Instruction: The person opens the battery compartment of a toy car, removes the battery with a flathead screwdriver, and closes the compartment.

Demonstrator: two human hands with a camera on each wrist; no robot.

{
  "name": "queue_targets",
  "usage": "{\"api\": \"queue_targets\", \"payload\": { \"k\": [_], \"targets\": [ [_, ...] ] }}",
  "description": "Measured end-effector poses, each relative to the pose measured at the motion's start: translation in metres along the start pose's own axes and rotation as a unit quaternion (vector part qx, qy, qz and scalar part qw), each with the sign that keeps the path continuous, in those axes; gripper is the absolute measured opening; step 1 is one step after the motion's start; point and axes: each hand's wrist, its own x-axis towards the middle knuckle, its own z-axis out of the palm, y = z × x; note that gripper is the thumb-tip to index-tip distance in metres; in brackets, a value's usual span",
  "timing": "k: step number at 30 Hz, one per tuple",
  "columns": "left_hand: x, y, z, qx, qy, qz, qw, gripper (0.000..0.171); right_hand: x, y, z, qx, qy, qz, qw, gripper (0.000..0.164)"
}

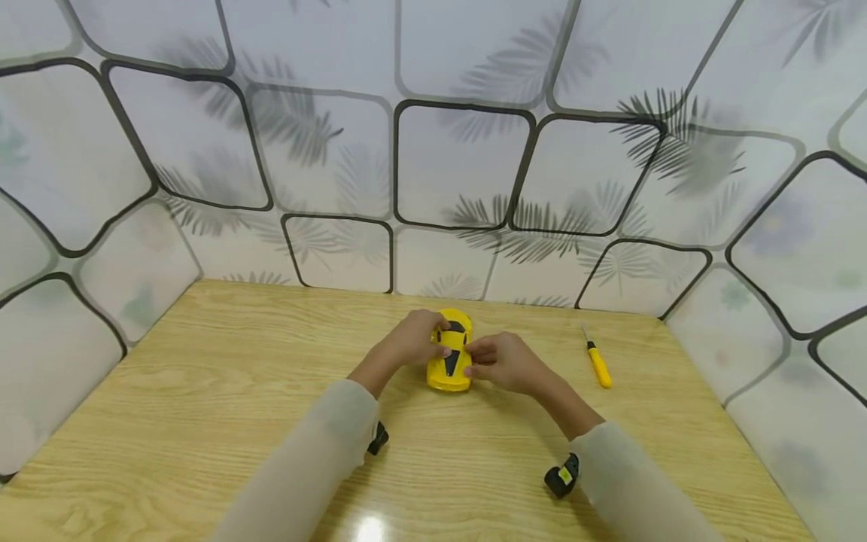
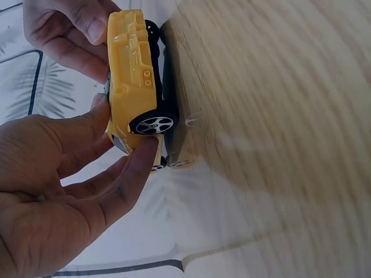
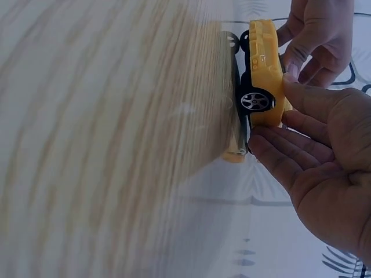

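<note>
A yellow toy car [image 1: 454,340] with dark windows stands on its wheels on the wooden table. My left hand [image 1: 410,340] grips its left side, thumb on the roof and fingers down along the flank. On the opposite side, my right hand [image 1: 509,364] pinches the body between thumb and fingers. In the left wrist view, the car's [image 2: 130,63] bumper and a silver-spoked wheel [image 2: 155,124] show, with a fingertip beside the wheel. The right wrist view shows another wheel [image 3: 256,101] near the right fingers. The car's underside is hidden.
To the right lies a screwdriver [image 1: 599,366] with a yellow and black handle, its tip pointing toward the back wall. Patterned white walls [image 1: 460,165] enclose the table [image 1: 223,391] at the back and both sides. Each wrist wears a small black camera [image 1: 562,477].
</note>
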Motion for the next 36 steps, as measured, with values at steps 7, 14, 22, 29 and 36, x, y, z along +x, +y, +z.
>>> {"api": "queue_targets", "payload": {
  "k": [7,14,22,29,36],
  "targets": [
    [0.002,0.009,0.003,0.007,-0.003,0.007,0.9999,0.045,-0.008,0.004,-0.007,0.005,-0.008,-0.006,1.0,0.044],
    [0.004,0.013,0.007,-0.003,-0.007,0.006,1.0,0.047,-0.013,0.007,-0.01,0.02,-0.009,0.003,1.0,0.044],
    [0.004,0.015,0.009,-0.004,-0.005,0.009,0.9999,0.046,-0.015,0.008,-0.011,0.025,-0.016,0.0,1.0,0.043],
    [0.002,0.015,0.012,-0.008,0.007,0.007,0.9999,0.046,-0.014,0.011,-0.015,0.025,-0.022,-0.011,0.999,0.043],
    [-0.006,0.022,0.018,-0.046,0.035,-0.041,0.9975,0.047,-0.012,0.017,-0.023,0.048,-0.054,-0.023,0.997,0.045]
  ]
}}
